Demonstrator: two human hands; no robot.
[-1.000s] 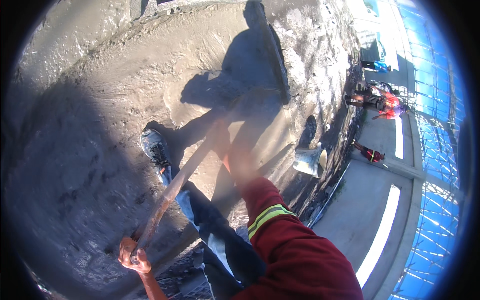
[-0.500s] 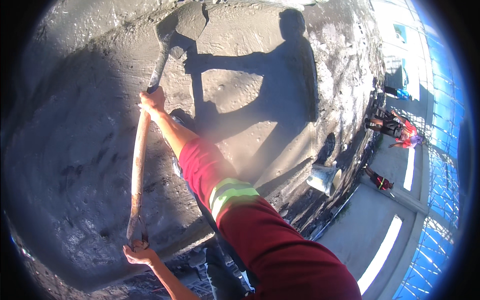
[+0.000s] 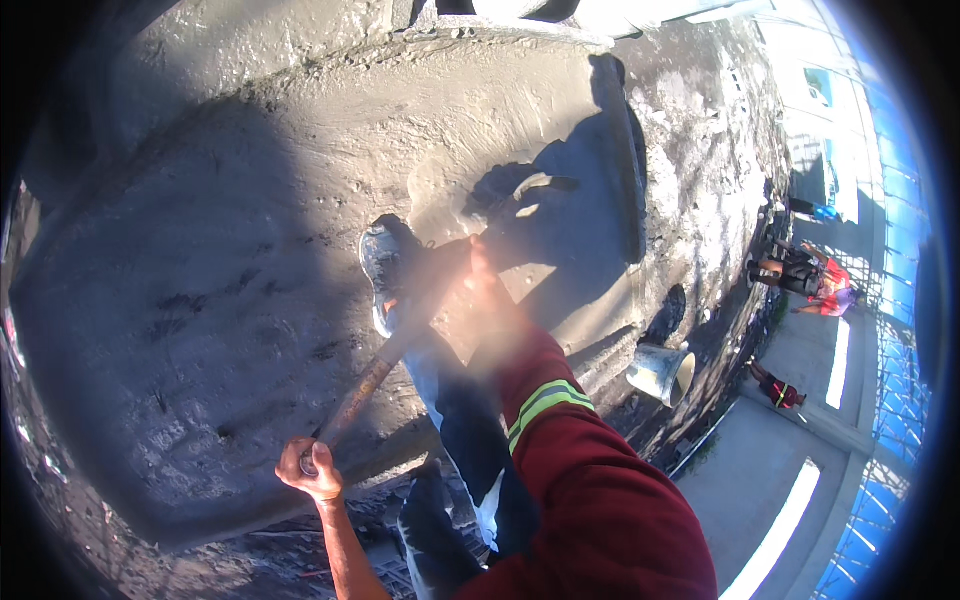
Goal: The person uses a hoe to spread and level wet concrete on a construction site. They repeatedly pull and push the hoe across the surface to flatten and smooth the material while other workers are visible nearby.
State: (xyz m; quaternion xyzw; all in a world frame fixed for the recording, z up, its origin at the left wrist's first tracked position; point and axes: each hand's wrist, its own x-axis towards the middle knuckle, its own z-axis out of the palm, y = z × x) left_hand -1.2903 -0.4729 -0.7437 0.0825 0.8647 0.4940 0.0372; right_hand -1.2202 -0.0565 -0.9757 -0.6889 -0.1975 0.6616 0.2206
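Observation:
A long-handled shovel (image 3: 362,393) slants from the lower left toward the middle of the wet grey concrete (image 3: 330,130). My left hand (image 3: 312,468) is closed around the handle end. Farther up, my right hand (image 3: 486,280), below a dark red sleeve with a reflective band, grips the shaft; haze and blur soften its fingers. The blade end lies low at the concrete, partly lost in my shadow, so its load cannot be made out. My shoe (image 3: 379,262), smeared with grey, stands in the concrete just left of the shaft.
A pale bucket (image 3: 660,375) lies tipped on its side on the rough ground at right. A straight form edge (image 3: 634,185) bounds the concrete there. Several people stand farther off, one in a red shirt (image 3: 832,285). A pale wall and bright lattice structure rise behind them.
The shovel blade has swung from the far left down and right toward the middle. My right hand moved right and nearer; my left hand rose slightly and shifted right. The shoe has come into view.

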